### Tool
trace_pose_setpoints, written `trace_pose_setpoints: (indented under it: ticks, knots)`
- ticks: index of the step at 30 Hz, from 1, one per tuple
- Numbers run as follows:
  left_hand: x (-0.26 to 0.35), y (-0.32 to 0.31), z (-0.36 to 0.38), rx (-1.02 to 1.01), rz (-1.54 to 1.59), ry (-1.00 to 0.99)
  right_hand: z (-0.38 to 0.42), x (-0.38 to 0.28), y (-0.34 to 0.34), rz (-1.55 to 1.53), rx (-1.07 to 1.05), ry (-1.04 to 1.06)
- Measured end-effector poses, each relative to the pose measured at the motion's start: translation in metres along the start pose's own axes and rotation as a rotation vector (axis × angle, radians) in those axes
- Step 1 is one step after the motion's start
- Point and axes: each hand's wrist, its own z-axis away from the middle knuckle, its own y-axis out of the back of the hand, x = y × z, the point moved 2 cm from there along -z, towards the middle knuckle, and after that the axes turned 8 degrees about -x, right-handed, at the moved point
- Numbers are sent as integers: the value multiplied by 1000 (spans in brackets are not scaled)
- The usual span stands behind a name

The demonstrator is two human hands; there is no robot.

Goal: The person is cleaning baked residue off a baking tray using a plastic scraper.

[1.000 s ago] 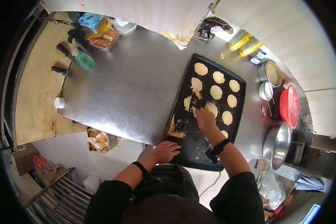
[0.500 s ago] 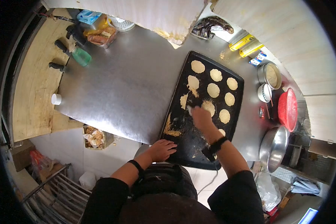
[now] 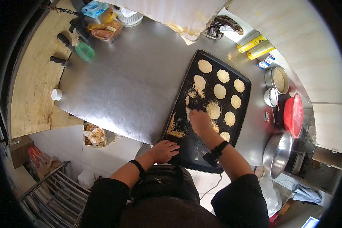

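Note:
A large black baking tray [image 3: 190,152] lies on the metal table, bearing several pale round flatbread-like discs [image 3: 219,91] and brown crumbs [image 3: 174,128]. My right hand [image 3: 200,121] is closed over the tray's middle left part, around a small whitish piece [image 3: 188,113] that pokes out past the fingers; its kind cannot be told. Just beyond it lies a small remnant of a disc [image 3: 187,100]. My left hand [image 3: 165,151] rests at the tray's near left corner, fingers stretched out on the rim, holding nothing.
Left of the tray spreads the metal tabletop [image 3: 114,76]. A green spray bottle [image 3: 84,51], knife handles [image 3: 58,60] and a white cap [image 3: 56,94] sit along the far left. To the right stand a red basin [image 3: 293,116], a steel bowl [image 3: 278,154] and a white bowl [image 3: 271,97].
My right hand has moved left across the tray. The disc beyond it has shrunk to a small remnant. My left hand stays at the corner; the view has shifted slightly.

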Motion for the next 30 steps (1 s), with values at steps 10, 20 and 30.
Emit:
trace_pose_setpoints:
  ticks: [10, 20, 30]
  knots:
    - [0, -3, -1, -71, -14, 14, -82, 29, 15, -40, 10, -57]
    - [0, 5, -3, -158, -28, 13, -46, 19, 22, -23, 215, -49]
    - [3, -3, -4, -93, -40, 12, -141, 69, 24, -33, 386, -214]
